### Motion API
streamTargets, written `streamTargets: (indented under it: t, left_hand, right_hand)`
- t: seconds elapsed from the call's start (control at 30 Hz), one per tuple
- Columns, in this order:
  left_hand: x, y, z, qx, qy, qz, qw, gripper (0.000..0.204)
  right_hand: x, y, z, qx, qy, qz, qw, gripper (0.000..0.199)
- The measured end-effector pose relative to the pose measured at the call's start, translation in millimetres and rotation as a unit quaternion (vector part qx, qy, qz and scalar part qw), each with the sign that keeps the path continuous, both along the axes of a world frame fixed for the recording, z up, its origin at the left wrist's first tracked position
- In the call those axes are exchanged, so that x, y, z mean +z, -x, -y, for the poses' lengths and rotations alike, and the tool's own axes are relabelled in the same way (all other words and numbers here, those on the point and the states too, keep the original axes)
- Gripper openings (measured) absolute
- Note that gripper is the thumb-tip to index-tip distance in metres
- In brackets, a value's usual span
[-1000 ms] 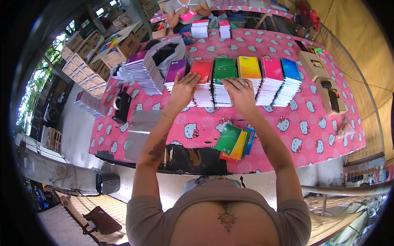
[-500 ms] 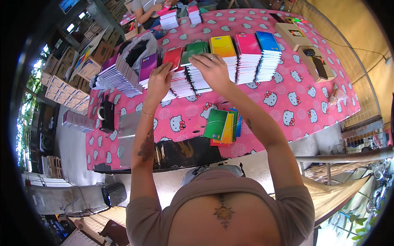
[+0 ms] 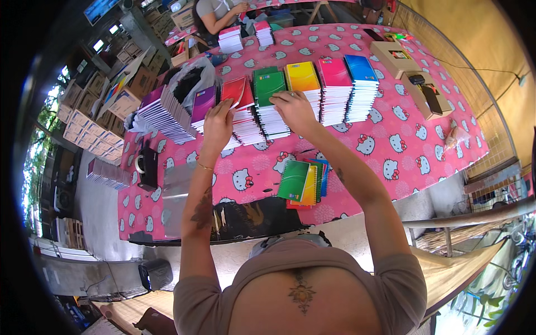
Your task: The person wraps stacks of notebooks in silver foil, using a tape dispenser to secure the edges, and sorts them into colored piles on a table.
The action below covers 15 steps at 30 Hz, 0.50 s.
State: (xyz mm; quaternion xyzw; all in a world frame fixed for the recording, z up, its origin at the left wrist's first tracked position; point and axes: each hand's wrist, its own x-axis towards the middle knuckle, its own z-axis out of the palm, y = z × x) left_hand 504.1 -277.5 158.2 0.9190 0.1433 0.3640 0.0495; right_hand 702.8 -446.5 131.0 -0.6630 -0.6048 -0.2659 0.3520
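Note:
My left hand [image 3: 219,121] pinches the near left corner of a red spiral notebook [image 3: 237,89] on top of its stack, and its cover looks slightly lifted. My right hand [image 3: 294,111] is closed on the near right edge of the top green notebook [image 3: 269,88], which lies slightly askew on its stack. Beside these stand stacks with purple [image 3: 204,101], yellow [image 3: 302,75], pink [image 3: 334,72] and blue [image 3: 360,68] covers. Nearer me lies a small fanned pile, a green notebook [image 3: 293,180] uppermost over yellow and blue ones.
A pink patterned cloth [image 3: 363,181] covers the table. At left are a tall leaning notebook stack [image 3: 167,114], a plastic bag [image 3: 205,70] and a black tape dispenser [image 3: 147,167]. Cardboard trays [image 3: 427,100] sit at right. Across the table, a person [image 3: 215,19] works near smaller stacks.
My right hand has come nearer me and bent down over the green stack's near edge, the green notebook now lower and flatter. My left hand stays at the red notebook. The view has tilted slightly.

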Motion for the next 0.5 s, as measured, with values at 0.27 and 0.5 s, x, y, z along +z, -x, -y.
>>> streamTargets:
  t: [0.27, 0.5]
  left_hand:
    - [-6, 8, -1, 0.028, -0.064, -0.031, 0.997, 0.034]
    - [19, 0, 18, 0.029, 0.070, 0.145, 0.986, 0.028]
  right_hand:
    - [14, -32, 27, -0.122, -0.023, 0.002, 0.992, 0.067]
    - [8, -147, 141, -0.402, 0.130, -0.001, 0.907, 0.046]
